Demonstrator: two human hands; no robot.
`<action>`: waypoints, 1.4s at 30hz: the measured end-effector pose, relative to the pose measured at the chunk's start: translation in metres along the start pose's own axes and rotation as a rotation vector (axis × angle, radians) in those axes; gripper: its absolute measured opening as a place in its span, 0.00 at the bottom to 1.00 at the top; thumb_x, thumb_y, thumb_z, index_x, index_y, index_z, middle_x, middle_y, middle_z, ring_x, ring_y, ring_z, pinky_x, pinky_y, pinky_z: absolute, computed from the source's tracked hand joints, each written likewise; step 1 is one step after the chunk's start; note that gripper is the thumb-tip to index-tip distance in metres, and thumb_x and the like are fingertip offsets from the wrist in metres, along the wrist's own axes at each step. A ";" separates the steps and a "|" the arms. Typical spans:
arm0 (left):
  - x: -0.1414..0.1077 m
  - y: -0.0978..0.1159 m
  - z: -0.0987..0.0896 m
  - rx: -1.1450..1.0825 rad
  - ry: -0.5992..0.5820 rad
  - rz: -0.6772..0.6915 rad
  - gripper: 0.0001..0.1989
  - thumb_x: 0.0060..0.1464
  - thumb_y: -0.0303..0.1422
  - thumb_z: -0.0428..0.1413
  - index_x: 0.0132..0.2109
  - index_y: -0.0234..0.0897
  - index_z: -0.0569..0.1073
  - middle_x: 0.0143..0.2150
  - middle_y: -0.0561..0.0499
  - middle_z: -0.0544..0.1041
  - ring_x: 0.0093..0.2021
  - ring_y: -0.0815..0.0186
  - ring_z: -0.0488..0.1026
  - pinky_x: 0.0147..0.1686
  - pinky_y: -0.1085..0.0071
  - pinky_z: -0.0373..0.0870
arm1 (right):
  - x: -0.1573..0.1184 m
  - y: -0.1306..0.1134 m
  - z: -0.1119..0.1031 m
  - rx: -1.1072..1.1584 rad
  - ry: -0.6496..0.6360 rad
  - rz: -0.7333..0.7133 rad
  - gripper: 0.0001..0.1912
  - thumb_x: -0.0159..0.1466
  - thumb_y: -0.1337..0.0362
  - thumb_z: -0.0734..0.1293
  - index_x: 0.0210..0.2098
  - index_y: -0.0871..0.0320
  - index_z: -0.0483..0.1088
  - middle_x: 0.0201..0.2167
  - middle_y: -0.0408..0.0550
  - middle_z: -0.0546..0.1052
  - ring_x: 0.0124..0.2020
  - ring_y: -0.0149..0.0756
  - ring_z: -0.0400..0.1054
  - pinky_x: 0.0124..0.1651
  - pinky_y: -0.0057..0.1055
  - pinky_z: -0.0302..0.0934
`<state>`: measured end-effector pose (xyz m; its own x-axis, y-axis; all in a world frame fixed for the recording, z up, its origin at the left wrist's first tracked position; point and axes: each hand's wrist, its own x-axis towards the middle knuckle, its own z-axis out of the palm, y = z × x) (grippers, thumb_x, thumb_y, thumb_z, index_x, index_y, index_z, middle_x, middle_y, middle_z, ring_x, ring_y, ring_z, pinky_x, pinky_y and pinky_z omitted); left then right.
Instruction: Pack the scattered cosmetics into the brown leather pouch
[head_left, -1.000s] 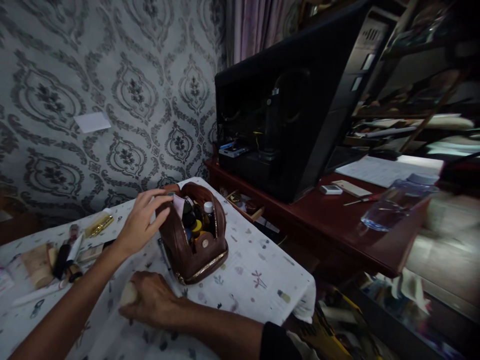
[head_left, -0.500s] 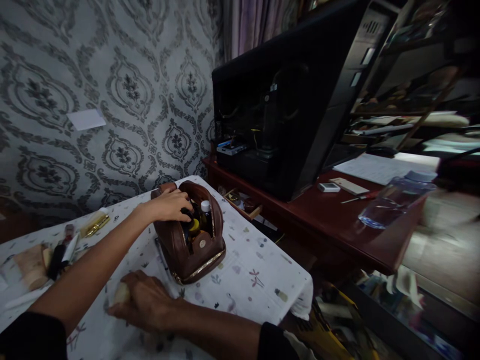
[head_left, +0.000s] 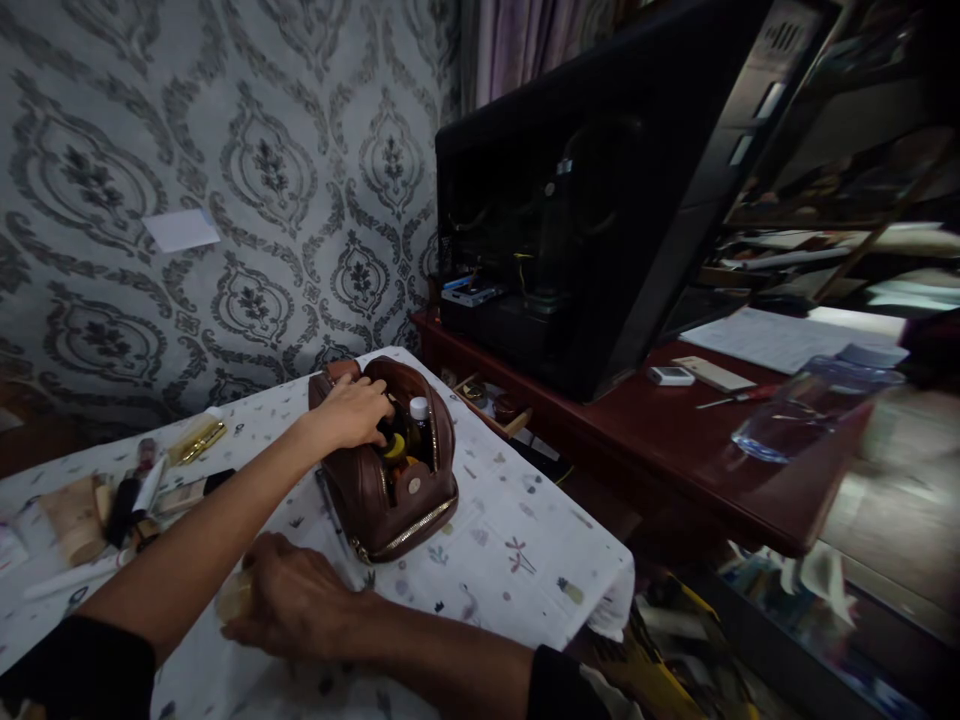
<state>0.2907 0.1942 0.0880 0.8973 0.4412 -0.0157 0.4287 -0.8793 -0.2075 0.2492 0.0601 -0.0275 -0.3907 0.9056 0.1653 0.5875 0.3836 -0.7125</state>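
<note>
An unzipped brown bag (head_left: 409, 515) stands on the table with a white-capped bottle (head_left: 419, 420) and a yellow-capped container (head_left: 393, 447) inside. My left hand (head_left: 354, 408) reaches over the bag's left side, its fingertips dipping into the opening; what they touch is hidden. Nearer to me, my right hand (head_left: 292, 600) is closed around a small pale yellowish item (head_left: 235, 600) just above the cloth, in front of the bag.
Cosmetics, among them a beige tube (head_left: 75, 525), a white pen-like item (head_left: 75, 577) and a gold item (head_left: 199, 440), lie at the left. Right of the table are a dark red desk (head_left: 720, 480), a black computer case (head_left: 570, 250) and a clear bottle (head_left: 806, 405).
The view has shifted slightly, so the scene sits a little to the right. My left hand stays at the bag's opening, and my right hand still holds the pale item.
</note>
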 end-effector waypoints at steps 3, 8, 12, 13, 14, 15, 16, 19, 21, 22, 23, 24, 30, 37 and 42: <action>0.000 0.002 -0.004 0.006 -0.019 0.012 0.14 0.45 0.40 0.69 0.41 0.47 0.82 0.48 0.46 0.75 0.52 0.50 0.71 0.56 0.54 0.58 | -0.003 -0.002 -0.008 -0.077 0.013 -0.054 0.31 0.58 0.48 0.70 0.56 0.54 0.62 0.47 0.51 0.73 0.38 0.46 0.74 0.32 0.35 0.69; -0.001 0.009 -0.013 0.045 -0.074 -0.010 0.16 0.44 0.38 0.69 0.43 0.45 0.82 0.50 0.43 0.75 0.52 0.48 0.71 0.53 0.54 0.60 | -0.019 -0.018 -0.040 -0.059 -0.052 -0.149 0.21 0.60 0.57 0.72 0.51 0.53 0.67 0.42 0.46 0.71 0.33 0.35 0.71 0.30 0.25 0.64; -0.003 0.008 -0.010 0.025 -0.042 -0.017 0.16 0.44 0.37 0.70 0.42 0.44 0.82 0.50 0.43 0.75 0.52 0.47 0.71 0.54 0.53 0.60 | -0.032 -0.024 -0.069 -0.064 -0.069 -0.221 0.16 0.62 0.56 0.71 0.46 0.54 0.69 0.40 0.43 0.69 0.34 0.32 0.68 0.33 0.24 0.63; -0.003 0.007 -0.008 0.015 -0.023 -0.015 0.15 0.43 0.37 0.70 0.41 0.44 0.82 0.50 0.43 0.75 0.51 0.48 0.71 0.54 0.53 0.59 | -0.035 -0.024 -0.076 -0.080 -0.070 -0.231 0.15 0.62 0.56 0.71 0.45 0.54 0.69 0.40 0.43 0.69 0.34 0.32 0.67 0.34 0.24 0.63; -0.004 0.006 -0.006 0.005 -0.005 -0.014 0.14 0.43 0.37 0.70 0.41 0.45 0.82 0.49 0.44 0.75 0.51 0.49 0.71 0.55 0.53 0.59 | -0.037 -0.024 -0.084 -0.098 -0.070 -0.235 0.14 0.62 0.57 0.72 0.45 0.54 0.69 0.40 0.43 0.69 0.34 0.32 0.66 0.35 0.24 0.63; -0.004 0.005 -0.004 -0.004 0.010 -0.012 0.14 0.44 0.37 0.69 0.40 0.45 0.82 0.49 0.45 0.75 0.51 0.49 0.71 0.55 0.53 0.59 | -0.040 -0.025 -0.092 -0.119 -0.066 -0.230 0.14 0.62 0.58 0.72 0.45 0.55 0.69 0.40 0.43 0.69 0.35 0.32 0.66 0.36 0.25 0.63; -0.005 0.005 -0.004 -0.008 0.018 -0.012 0.14 0.44 0.37 0.69 0.40 0.45 0.82 0.49 0.45 0.75 0.51 0.49 0.71 0.56 0.53 0.59 | -0.041 -0.025 -0.099 -0.137 -0.057 -0.218 0.14 0.61 0.60 0.73 0.45 0.55 0.70 0.39 0.43 0.69 0.35 0.32 0.66 0.37 0.25 0.63; -0.007 0.007 -0.006 0.028 -0.002 -0.021 0.15 0.45 0.38 0.69 0.43 0.44 0.81 0.50 0.44 0.75 0.53 0.49 0.70 0.56 0.53 0.60 | -0.044 -0.026 -0.118 -0.185 0.004 -0.170 0.14 0.61 0.64 0.73 0.46 0.57 0.70 0.41 0.44 0.69 0.37 0.33 0.67 0.38 0.27 0.62; -0.009 0.009 -0.009 0.076 -0.024 -0.024 0.16 0.47 0.39 0.68 0.44 0.44 0.81 0.51 0.44 0.74 0.53 0.50 0.70 0.56 0.53 0.60 | -0.044 -0.025 -0.126 -0.196 0.041 -0.170 0.17 0.61 0.65 0.73 0.48 0.58 0.70 0.43 0.47 0.70 0.39 0.35 0.67 0.39 0.28 0.63; -0.010 0.010 -0.011 0.093 -0.030 -0.023 0.16 0.47 0.39 0.67 0.45 0.44 0.81 0.51 0.44 0.74 0.53 0.50 0.70 0.56 0.53 0.61 | -0.044 -0.024 -0.128 -0.191 0.053 -0.178 0.18 0.61 0.65 0.73 0.49 0.58 0.70 0.44 0.48 0.70 0.40 0.37 0.67 0.41 0.29 0.63; -0.011 0.011 -0.012 0.104 -0.035 -0.022 0.16 0.48 0.39 0.67 0.46 0.44 0.80 0.50 0.45 0.74 0.53 0.51 0.70 0.56 0.54 0.61 | -0.044 -0.024 -0.129 -0.178 0.067 -0.186 0.19 0.60 0.65 0.73 0.50 0.58 0.69 0.44 0.48 0.70 0.42 0.38 0.68 0.43 0.30 0.63; -0.011 0.011 -0.013 0.109 -0.038 -0.021 0.16 0.49 0.39 0.66 0.46 0.44 0.80 0.50 0.45 0.74 0.53 0.51 0.70 0.56 0.54 0.61 | -0.044 -0.023 -0.131 -0.156 0.084 -0.191 0.20 0.60 0.65 0.73 0.51 0.58 0.69 0.45 0.49 0.70 0.44 0.39 0.67 0.45 0.31 0.63; -0.008 0.010 -0.011 0.101 -0.057 -0.021 0.10 0.55 0.36 0.60 0.44 0.44 0.80 0.51 0.45 0.74 0.53 0.52 0.70 0.57 0.53 0.61 | -0.047 -0.015 -0.147 0.085 0.231 -0.147 0.23 0.56 0.65 0.76 0.50 0.56 0.72 0.42 0.46 0.74 0.40 0.35 0.69 0.43 0.30 0.63; -0.012 0.011 -0.017 0.016 -0.076 -0.073 0.18 0.58 0.38 0.58 0.54 0.39 0.74 0.55 0.43 0.74 0.57 0.52 0.69 0.60 0.54 0.58 | -0.050 0.004 -0.199 0.019 0.390 -0.051 0.19 0.58 0.69 0.74 0.49 0.57 0.72 0.39 0.45 0.75 0.35 0.32 0.68 0.39 0.29 0.62; -0.015 0.015 -0.020 0.097 -0.070 -0.049 0.22 0.53 0.35 0.62 0.54 0.34 0.74 0.54 0.40 0.73 0.55 0.50 0.69 0.58 0.54 0.60 | -0.051 0.005 -0.218 -0.393 0.391 0.076 0.18 0.59 0.69 0.72 0.49 0.60 0.71 0.43 0.49 0.76 0.39 0.35 0.70 0.40 0.29 0.59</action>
<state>0.2857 0.1706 0.1052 0.8646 0.4974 -0.0708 0.4563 -0.8365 -0.3034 0.4263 0.0554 0.1090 -0.0894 0.9043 0.4175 0.8530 0.2859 -0.4366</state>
